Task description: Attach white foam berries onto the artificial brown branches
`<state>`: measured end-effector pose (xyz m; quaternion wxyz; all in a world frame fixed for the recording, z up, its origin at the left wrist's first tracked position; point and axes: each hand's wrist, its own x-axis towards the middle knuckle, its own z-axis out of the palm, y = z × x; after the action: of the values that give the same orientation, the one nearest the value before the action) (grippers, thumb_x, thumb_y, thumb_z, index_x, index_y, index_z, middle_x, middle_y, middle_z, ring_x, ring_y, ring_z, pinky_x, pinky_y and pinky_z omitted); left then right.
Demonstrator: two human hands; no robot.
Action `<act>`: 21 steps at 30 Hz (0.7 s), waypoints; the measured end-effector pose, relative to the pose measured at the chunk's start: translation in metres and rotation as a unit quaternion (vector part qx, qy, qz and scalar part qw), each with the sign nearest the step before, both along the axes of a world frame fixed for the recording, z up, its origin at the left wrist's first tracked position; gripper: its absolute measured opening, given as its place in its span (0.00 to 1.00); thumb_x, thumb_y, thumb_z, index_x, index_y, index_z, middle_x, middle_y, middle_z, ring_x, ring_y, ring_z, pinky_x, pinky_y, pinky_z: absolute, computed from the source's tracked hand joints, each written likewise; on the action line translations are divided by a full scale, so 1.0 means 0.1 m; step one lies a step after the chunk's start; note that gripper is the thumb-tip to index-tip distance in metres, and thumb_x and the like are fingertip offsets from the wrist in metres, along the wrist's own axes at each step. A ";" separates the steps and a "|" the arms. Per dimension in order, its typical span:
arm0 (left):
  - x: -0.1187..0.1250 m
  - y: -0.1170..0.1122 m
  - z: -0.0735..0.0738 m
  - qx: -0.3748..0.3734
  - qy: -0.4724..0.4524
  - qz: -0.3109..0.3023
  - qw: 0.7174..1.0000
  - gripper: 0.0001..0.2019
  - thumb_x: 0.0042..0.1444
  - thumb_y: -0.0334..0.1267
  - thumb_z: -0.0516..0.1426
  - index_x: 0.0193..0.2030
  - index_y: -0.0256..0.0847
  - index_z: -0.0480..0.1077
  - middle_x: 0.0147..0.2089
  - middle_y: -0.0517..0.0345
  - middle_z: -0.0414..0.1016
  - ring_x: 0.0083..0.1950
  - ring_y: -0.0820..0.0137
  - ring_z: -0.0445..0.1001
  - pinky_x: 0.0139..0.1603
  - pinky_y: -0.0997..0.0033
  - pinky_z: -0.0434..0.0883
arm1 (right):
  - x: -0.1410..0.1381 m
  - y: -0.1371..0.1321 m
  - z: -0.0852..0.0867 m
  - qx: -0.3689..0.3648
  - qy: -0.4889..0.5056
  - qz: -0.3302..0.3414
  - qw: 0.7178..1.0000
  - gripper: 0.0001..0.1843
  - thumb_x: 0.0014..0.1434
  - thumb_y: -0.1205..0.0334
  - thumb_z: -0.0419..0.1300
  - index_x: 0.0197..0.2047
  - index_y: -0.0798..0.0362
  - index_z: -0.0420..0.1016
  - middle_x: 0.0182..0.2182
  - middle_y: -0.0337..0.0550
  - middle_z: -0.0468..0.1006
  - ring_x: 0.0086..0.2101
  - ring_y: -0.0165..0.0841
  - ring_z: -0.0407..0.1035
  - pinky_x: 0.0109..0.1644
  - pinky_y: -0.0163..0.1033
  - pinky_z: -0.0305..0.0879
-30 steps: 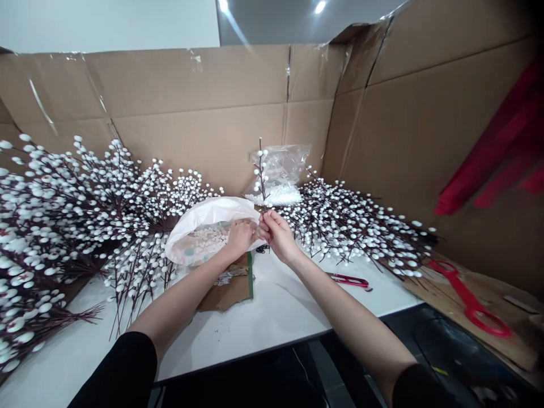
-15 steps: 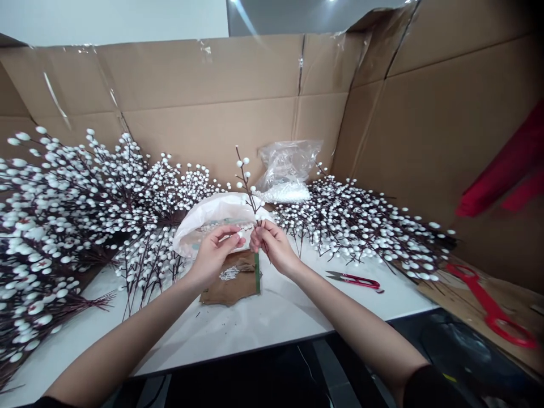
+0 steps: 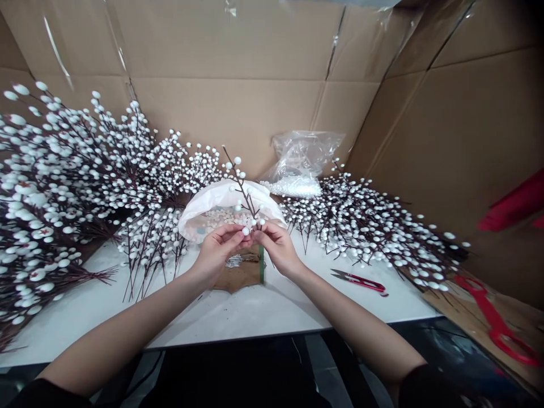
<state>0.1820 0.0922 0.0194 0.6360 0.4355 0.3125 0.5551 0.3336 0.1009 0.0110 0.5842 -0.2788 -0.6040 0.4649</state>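
My right hand (image 3: pixel 277 247) pinches the base of a thin dark twig (image 3: pixel 242 190) that carries a few white beads and leans up to the left. Beside it, my left hand (image 3: pixel 220 250) pinches a single white bead (image 3: pixel 245 230) close to the twig's lower end. Both hands hover over a brown cardboard scrap with a green edge (image 3: pixel 243 275) on the white table (image 3: pixel 255 311). Just behind them lies an open white bag of loose beads (image 3: pixel 216 205).
Heaps of white-beaded branches lie at left (image 3: pixel 63 181) and right (image 3: pixel 369 226). A clear plastic bag of beads (image 3: pixel 300 170) sits at the back. Red snips (image 3: pixel 361 280) lie on the table at right, red scissors (image 3: pixel 493 323) on cardboard further right. Cardboard walls (image 3: pixel 255 73) surround the table.
My left hand came out of the white bag with a bead and brought it to the twig. The twig tilted from upright to leaning left. The view dipped lower.
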 end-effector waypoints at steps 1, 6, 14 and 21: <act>0.00 0.00 -0.01 -0.001 0.000 -0.001 1.000 0.12 0.45 0.37 0.66 0.37 0.36 0.73 0.34 0.55 0.80 0.37 0.71 0.78 0.51 0.64 0.73 | -0.01 -0.01 0.01 0.002 0.000 0.001 1.000 0.13 0.54 0.59 0.60 0.23 0.52 0.63 0.25 0.36 0.70 0.28 0.30 0.64 0.36 0.37 0.62; -0.02 0.01 -0.04 -0.005 0.002 -0.005 1.000 0.11 0.47 0.36 0.65 0.37 0.36 0.74 0.33 0.57 0.80 0.35 0.72 0.78 0.49 0.66 0.73 | -0.02 -0.03 0.05 0.014 -0.002 -0.016 1.000 0.13 0.53 0.61 0.60 0.21 0.52 0.62 0.22 0.36 0.67 0.27 0.29 0.63 0.34 0.36 0.61; -0.02 0.02 -0.08 -0.003 -0.008 -0.003 1.000 0.11 0.47 0.36 0.65 0.38 0.36 0.73 0.34 0.57 0.80 0.35 0.72 0.78 0.49 0.66 0.73 | -0.01 -0.01 0.00 0.042 -0.025 -0.013 0.999 0.10 0.53 0.63 0.60 0.22 0.52 0.66 0.25 0.37 0.68 0.29 0.29 0.63 0.35 0.36 0.61; -0.02 0.01 -0.07 0.006 0.012 0.007 1.000 0.11 0.46 0.38 0.65 0.36 0.37 0.73 0.32 0.58 0.79 0.36 0.71 0.78 0.50 0.62 0.73 | 0.01 0.00 -0.01 0.059 -0.040 -0.022 0.997 0.11 0.53 0.64 0.58 0.22 0.52 0.63 0.25 0.36 0.64 0.29 0.29 0.59 0.34 0.35 0.57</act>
<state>0.1801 0.0937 0.0129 0.6260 0.4435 0.3195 0.5562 0.3342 0.1009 0.0099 0.5849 -0.2760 -0.6470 0.4039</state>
